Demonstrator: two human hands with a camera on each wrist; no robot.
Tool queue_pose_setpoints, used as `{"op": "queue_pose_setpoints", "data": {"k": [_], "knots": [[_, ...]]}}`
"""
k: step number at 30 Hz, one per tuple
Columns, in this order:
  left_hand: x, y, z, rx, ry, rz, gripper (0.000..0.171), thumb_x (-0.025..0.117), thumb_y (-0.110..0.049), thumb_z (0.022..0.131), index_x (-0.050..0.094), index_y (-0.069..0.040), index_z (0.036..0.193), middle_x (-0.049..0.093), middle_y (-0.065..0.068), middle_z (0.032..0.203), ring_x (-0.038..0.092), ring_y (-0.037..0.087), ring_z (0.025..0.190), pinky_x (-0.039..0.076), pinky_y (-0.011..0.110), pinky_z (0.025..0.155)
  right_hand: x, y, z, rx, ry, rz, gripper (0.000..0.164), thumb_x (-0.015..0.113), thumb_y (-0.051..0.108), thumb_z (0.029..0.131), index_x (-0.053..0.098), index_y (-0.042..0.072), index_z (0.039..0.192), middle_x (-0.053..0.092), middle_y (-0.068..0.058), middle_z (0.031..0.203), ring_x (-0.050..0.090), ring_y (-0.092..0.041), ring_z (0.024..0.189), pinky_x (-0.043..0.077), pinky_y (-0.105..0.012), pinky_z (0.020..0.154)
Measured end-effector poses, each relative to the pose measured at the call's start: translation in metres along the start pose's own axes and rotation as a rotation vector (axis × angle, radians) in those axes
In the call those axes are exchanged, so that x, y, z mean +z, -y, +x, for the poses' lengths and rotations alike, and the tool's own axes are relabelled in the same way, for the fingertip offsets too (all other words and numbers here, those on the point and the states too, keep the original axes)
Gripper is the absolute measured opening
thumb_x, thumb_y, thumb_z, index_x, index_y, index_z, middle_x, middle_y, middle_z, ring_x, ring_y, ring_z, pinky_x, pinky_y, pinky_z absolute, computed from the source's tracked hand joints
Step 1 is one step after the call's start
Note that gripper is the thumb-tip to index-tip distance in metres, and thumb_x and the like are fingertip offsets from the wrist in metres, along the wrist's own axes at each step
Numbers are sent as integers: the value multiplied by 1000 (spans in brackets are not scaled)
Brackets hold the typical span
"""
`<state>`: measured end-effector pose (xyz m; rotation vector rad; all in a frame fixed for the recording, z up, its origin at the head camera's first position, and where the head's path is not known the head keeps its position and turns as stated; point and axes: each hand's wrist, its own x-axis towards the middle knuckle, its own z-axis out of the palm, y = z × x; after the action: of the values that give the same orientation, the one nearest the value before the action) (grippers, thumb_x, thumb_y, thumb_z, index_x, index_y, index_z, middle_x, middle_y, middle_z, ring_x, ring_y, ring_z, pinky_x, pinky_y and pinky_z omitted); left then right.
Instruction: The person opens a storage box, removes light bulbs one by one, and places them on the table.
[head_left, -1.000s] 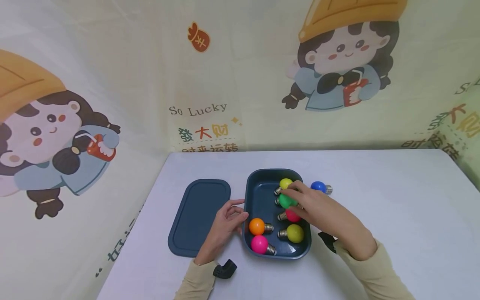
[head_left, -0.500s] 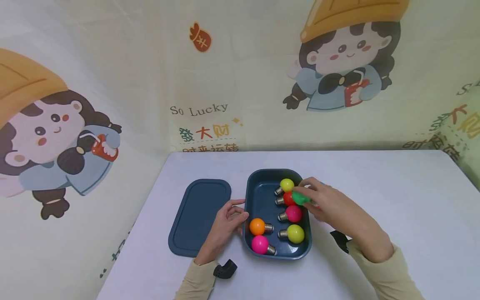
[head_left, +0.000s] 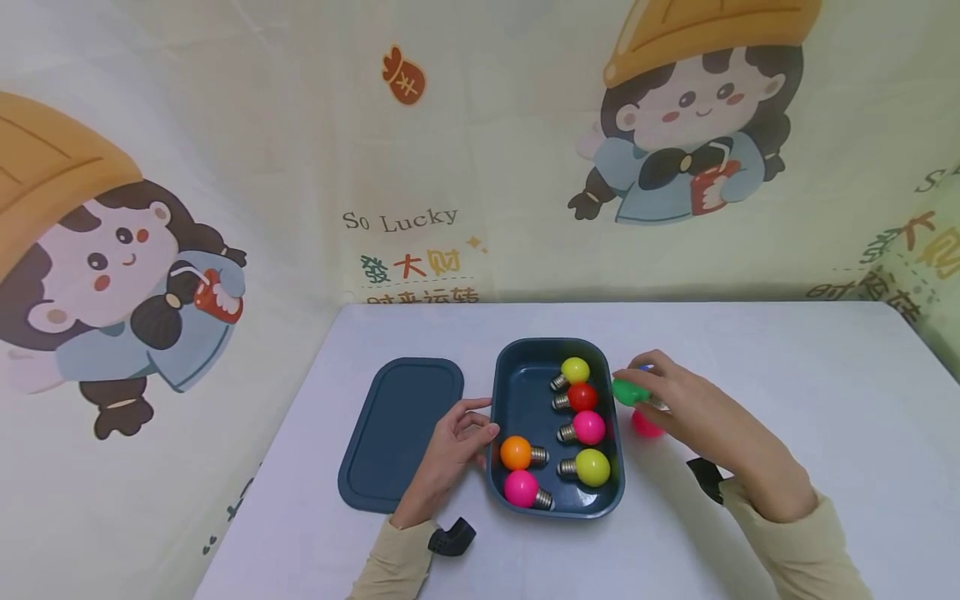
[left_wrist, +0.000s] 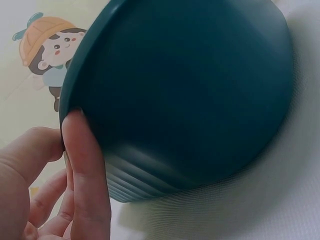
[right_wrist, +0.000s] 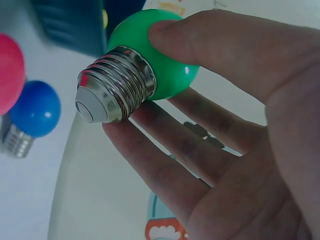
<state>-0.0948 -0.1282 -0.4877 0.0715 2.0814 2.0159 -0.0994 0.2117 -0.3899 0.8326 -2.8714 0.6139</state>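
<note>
Okay, so starting left, the dark lid [head_left: 401, 433] lies flat at the tray's 9 o'clock. Next, the left hand [head_left: 450, 442] has relaxed fingers resting on the tray [head_left: 528, 400] at that same 9 o'clock side; I'd just brace it, no squeezing. 6 bulbs [head_left: 588, 427] lie inside. Just past the rim near 2 o'clock is the green bulb [head_left: 627, 392], globe pinched between the right hand's [head_left: 690, 408] thumb and fingers. Imo go firm but gentle, smooth globes probably slip, and mind the nearby pink bulb [head_left: 647, 425] and blue bulb [right_wrist: 36, 109].
</note>
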Motion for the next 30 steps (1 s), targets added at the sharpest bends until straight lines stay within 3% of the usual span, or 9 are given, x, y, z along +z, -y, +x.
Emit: {"op": "queue_pose_setpoints", "data": {"k": [15, 30], "knots": [[0, 0, -1, -10, 4, -18, 48, 73, -18, 91, 55, -12, 135, 62, 7, 97, 57, 16, 71, 54, 26, 58, 7, -22, -4, 6, -2, -9, 49, 82, 2, 79, 66, 10, 125, 59, -13, 119, 67, -28, 97, 60, -41, 74], [0, 1, 0, -5, 0, 3, 48, 73, -19, 91, 55, -11, 135, 62, 8, 98, 57, 15, 71, 54, 26, 58, 16, -36, -3, 23, 22, -13, 51, 82, -3, 76, 67, 8, 124, 59, -16, 119, 62, -34, 105, 60, -44, 75]]}}
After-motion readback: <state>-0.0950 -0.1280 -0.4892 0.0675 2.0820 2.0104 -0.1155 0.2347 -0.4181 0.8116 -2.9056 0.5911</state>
